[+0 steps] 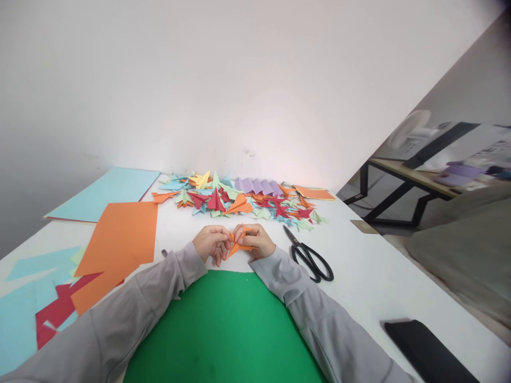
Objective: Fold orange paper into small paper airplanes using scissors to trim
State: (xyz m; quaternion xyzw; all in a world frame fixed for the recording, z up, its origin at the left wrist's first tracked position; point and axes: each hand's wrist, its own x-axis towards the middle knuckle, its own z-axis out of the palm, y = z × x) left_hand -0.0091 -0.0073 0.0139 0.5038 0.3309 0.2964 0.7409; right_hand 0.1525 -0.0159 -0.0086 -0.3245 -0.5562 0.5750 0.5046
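My left hand (211, 243) and my right hand (257, 240) meet over the white table (359, 276), both pinching a small folded orange paper piece (238, 246) between their fingers. The piece hovers just past the far edge of a large green sheet (223, 330) that lies under my grey-sleeved forearms. Black scissors (309, 255) lie just right of my right hand.
A pile of several folded paper shapes (239, 202) in red, orange, yellow, blue and purple stretches along the wall. An orange sheet (120, 239), a light blue sheet (107, 194) and cut scraps (43, 303) lie at left. A black flat object (423, 348) sits at right.
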